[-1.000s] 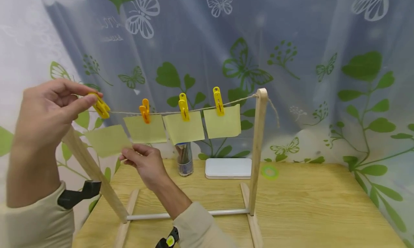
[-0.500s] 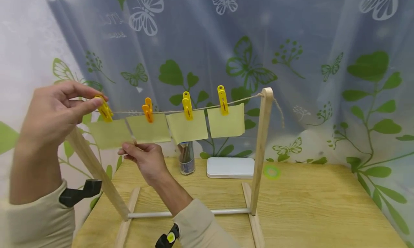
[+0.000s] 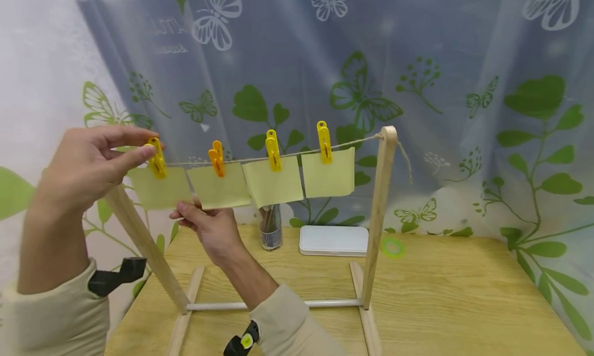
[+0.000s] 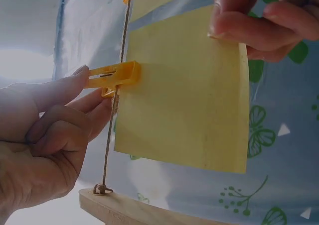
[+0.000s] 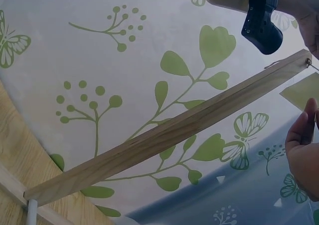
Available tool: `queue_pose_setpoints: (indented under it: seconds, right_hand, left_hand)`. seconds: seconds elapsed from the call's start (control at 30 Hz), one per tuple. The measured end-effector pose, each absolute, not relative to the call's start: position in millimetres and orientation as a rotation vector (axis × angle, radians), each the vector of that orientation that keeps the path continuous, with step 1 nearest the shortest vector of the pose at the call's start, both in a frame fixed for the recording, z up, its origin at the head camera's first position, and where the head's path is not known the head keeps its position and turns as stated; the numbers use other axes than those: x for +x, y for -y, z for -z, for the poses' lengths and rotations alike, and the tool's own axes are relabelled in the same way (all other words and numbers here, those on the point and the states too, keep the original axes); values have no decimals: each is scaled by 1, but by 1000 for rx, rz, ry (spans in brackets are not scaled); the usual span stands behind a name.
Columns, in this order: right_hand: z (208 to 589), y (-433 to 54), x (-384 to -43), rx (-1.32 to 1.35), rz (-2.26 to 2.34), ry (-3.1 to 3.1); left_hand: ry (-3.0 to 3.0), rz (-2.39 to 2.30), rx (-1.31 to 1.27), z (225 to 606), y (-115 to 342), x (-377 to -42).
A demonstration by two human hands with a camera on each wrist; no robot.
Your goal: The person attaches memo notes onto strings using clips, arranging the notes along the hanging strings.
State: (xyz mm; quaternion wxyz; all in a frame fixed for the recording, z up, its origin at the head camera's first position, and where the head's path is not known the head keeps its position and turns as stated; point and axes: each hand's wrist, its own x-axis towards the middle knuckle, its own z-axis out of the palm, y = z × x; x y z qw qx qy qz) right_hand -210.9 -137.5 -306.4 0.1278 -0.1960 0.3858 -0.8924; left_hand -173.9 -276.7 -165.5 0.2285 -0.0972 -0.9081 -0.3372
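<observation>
In the head view my left hand pinches a yellow clothespin at the left part of a string. The left wrist view shows this clothespin's jaws over the string and the edge of a pale yellow sheet of paper. Below the string, my right hand pinches the lower right corner of that sheet between thumb and fingers. To the right, an orange clothespin and two yellow clothespins, one in the middle and one farther right, hold similar sheets on the string.
The string runs between a left wooden post and a right wooden post, joined low down by a white rod. Behind stand a clear cup of sticks, a white case and a green tape ring on the wooden table.
The leftmost sheet has risen to the string, and its top edge now sits under the left hand's clothespin. That clothespin has turned more upright. The head view has shifted slightly.
</observation>
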Motion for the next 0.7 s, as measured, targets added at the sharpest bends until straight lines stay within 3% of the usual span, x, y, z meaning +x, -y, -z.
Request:
queue_pose_setpoints:
  seconds: [0.17,0.7]
  right_hand:
    - [306,138,-213,-674,2597,-1106]
    - [310,133,-209,-558,2498,-1221]
  left_hand:
    - [2543,824,-258,165,279,-173]
    - [2581,825,-365,167,273,-173]
